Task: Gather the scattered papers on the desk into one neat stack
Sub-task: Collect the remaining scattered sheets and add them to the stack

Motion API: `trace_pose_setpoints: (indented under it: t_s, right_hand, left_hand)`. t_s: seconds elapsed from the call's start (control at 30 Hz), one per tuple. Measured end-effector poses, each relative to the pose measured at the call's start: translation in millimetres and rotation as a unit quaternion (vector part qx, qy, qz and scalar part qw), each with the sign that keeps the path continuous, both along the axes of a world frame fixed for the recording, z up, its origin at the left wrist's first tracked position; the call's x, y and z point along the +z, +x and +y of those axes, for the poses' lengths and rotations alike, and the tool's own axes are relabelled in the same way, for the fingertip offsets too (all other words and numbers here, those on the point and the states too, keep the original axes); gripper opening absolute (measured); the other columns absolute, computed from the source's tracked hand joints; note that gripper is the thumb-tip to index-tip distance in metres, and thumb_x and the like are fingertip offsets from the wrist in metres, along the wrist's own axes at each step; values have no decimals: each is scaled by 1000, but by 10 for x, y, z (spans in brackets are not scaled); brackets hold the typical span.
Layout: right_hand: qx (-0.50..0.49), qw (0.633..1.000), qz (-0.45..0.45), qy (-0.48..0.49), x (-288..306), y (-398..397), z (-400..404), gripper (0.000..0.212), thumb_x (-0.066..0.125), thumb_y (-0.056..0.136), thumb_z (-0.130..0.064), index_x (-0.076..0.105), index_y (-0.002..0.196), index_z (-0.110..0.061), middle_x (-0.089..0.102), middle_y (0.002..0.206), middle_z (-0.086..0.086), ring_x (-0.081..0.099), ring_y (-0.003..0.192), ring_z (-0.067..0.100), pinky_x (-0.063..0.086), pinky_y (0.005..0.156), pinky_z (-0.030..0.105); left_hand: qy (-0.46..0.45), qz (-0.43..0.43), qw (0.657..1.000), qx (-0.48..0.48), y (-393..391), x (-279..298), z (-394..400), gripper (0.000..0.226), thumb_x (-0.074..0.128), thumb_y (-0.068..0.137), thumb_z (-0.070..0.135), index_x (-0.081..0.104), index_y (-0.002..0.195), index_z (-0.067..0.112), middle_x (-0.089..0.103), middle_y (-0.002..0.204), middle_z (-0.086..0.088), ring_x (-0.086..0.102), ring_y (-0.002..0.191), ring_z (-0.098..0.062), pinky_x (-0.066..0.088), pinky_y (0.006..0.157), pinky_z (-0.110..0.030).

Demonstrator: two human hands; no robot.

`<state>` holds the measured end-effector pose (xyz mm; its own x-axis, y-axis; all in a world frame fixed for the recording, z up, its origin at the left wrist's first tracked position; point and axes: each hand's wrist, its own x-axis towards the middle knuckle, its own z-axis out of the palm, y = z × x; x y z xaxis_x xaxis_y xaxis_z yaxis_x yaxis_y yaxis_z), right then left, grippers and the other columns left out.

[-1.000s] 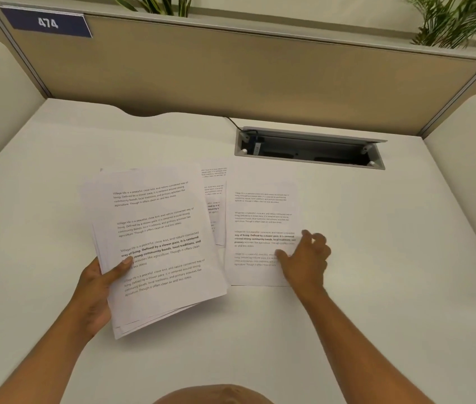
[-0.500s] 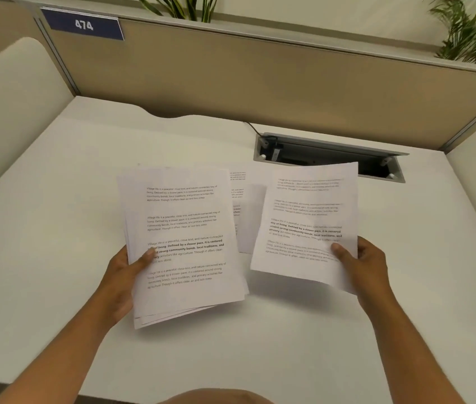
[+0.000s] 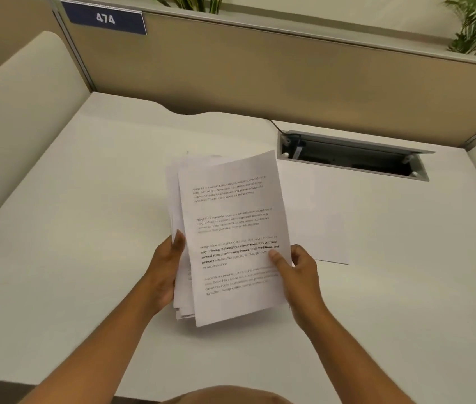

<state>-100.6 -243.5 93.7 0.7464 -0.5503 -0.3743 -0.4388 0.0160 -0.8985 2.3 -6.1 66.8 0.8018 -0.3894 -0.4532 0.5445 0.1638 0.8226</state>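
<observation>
Papers held above the bench, just short of the cable slot. Left hand and right hand each pinched a long edge, fingers clamped. Light, floppy, slippery sheets, I judged; one sheet lay loose below the slot.

My feed is evenly lit from overhead, soft and warm, with no glare on the white surface. A faint shadow sits under the paper stack. Its printed text is smeared by motion blur. Wide-angle distortion bends the partition and desk edges.
</observation>
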Motion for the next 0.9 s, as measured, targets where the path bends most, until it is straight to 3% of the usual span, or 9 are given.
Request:
trace_pose_setpoints:
  t_s: [0.1,0.17,0.27,0.37,0.47,0.6,0.67,0.73,0.9]
  right_hand:
    - [-46,999,12,-16,-68,109,199,24,74,95,-27,58,100,-10,75,101,11,74,95,34,60,79,46]
    - [-80,997,11,0,-52,160,318,26,75,95,-24,54,107,-15,75,104,4,75,93,27,59,78,41]
    - [-88,996,13,19,-22,211,447,32,76,94,-26,55,117,-20,74,105,-5,74,93,18,58,77,34]
    - [-89,995,32,-5,-87,290,345,25,73,96,-40,64,110,-21,77,102,-3,74,97,20,59,84,38]
    - [-160,975,63,-144,-272,334,-9,29,68,99,-36,66,118,-14,71,119,2,66,115,24,50,90,32]
    - [-170,914,208,-303,-646,385,-388,74,62,101,-44,34,156,-3,38,161,18,36,151,36,32,120,52]
    - [-145,894,283,-315,-759,432,-437,91,52,103,-54,12,164,-1,16,172,22,12,161,36,15,127,57]
    - [-142,888,307,-313,-831,468,-472,96,47,103,-58,1,165,-1,5,174,23,1,163,35,5,128,58]
    - [-170,891,263,-329,-902,464,-506,94,56,102,-50,4,165,-2,18,172,20,11,162,32,6,128,58]
  left_hand:
    - [26,-9,1000,4,119,-18,92,77,88,79,54,66,146,23,79,138,-7,77,124,-34,60,105,-57]
    - [36,1,999,15,197,-45,147,53,84,87,28,70,138,19,81,132,-10,80,116,-33,62,101,-55]
    - [63,14,998,15,294,-112,257,41,79,95,6,70,134,16,83,127,-12,80,113,-36,65,97,-55]
    - [71,8,997,9,404,-164,403,41,75,98,5,69,137,15,84,125,-10,80,114,-35,68,89,-48]
    - [74,-5,997,7,513,-174,560,38,72,100,5,70,136,17,84,124,-9,81,111,-35,68,87,-46]
    - [79,-4,997,15,618,-216,782,37,71,101,7,70,136,19,84,126,-8,80,113,-36,64,96,-53]
    - [78,0,997,16,649,-250,863,40,70,101,8,69,140,19,82,130,-9,77,118,-39,57,106,-59]
    - [75,3,997,18,662,-270,916,43,69,102,8,67,144,18,80,134,-11,75,123,-42,53,110,-63]
    - [55,-2,998,19,644,-250,919,46,69,100,8,66,145,18,80,135,-11,75,123,-40,53,110,-61]
